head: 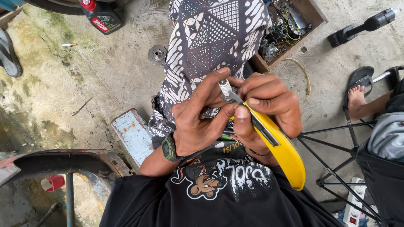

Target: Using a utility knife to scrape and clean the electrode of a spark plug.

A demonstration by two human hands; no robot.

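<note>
My left hand (200, 115) pinches a small spark plug (225, 87) with a white ceramic end, held upright between thumb and fingers. My right hand (269, 105) grips a yellow utility knife (283, 150); its grey blade tip touches the plug's metal end. Both hands work close together above my lap, over patterned dark-and-white trousers (210, 38) and a black printed shirt (219, 185). A dark wristwatch (169, 148) sits on my left wrist.
A wooden box of metal parts (290, 25) stands on the concrete floor ahead. A dark oil bottle (101, 16) lies top left, a power tool (366, 25) top right. Another person's foot (357, 101) and a black metal frame (336, 147) are right; a rusty fender (63, 159) is lower left.
</note>
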